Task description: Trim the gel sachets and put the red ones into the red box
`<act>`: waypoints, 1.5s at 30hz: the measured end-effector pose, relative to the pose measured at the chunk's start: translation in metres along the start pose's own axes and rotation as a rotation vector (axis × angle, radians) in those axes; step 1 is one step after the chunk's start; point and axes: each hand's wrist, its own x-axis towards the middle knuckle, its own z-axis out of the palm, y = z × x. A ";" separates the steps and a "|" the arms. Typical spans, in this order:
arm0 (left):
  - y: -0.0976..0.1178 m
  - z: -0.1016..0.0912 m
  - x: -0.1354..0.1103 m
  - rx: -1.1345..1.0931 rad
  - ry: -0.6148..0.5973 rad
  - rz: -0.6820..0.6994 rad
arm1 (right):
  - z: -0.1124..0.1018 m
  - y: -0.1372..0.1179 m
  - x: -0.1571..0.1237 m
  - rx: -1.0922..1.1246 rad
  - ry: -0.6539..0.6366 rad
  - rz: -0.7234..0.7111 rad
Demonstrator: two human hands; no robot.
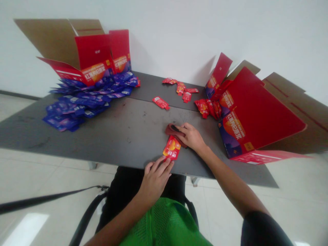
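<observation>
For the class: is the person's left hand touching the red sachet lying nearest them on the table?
Touching. The head view shows the left hand with its fingertips resting on the lower edge of the red sachet, with no table visible between them.

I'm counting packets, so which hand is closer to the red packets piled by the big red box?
The right hand is nearer, just below and left of the red packets. The left hand is farther, at the table's near edge.
</observation>
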 end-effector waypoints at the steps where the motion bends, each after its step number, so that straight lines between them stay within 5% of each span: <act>1: 0.000 0.000 0.000 -0.003 -0.002 -0.001 | -0.004 0.002 0.003 -0.010 0.023 0.023; 4: -0.002 0.002 0.000 -0.027 -0.005 -0.005 | -0.009 -0.021 -0.003 0.038 0.065 0.014; 8: -0.003 0.002 -0.001 -0.051 -0.008 -0.013 | 0.000 -0.057 -0.024 0.103 -0.140 -0.172; 10: -0.003 0.002 -0.001 -0.065 -0.015 -0.017 | 0.004 -0.050 -0.022 0.088 -0.181 -0.184; 15: -0.003 0.000 0.000 -0.104 -0.020 -0.025 | -0.009 -0.005 0.006 -0.045 -0.034 0.027; 19: -0.003 0.002 0.000 -0.115 -0.009 -0.019 | -0.015 -0.032 -0.006 0.006 0.031 -0.001; 23: -0.003 0.001 0.000 -0.101 0.007 -0.022 | 0.002 -0.058 -0.025 0.057 -0.142 -0.180; 30: -0.003 0.000 0.001 -0.120 0.013 -0.023 | -0.008 -0.007 0.012 -0.096 -0.004 0.017; 33: -0.003 0.001 0.001 -0.144 0.029 -0.025 | -0.012 -0.031 0.002 -0.041 0.059 -0.053; 37: -0.002 0.001 0.000 -0.160 0.038 -0.044 | 0.004 -0.064 -0.021 0.026 -0.073 -0.249; 41: -0.003 -0.003 0.001 -0.162 0.022 -0.029 | 0.009 -0.033 -0.005 -0.016 -0.030 -0.119; 45: -0.003 -0.005 0.002 -0.163 0.041 -0.020 | -0.009 -0.010 0.012 -0.131 0.047 -0.002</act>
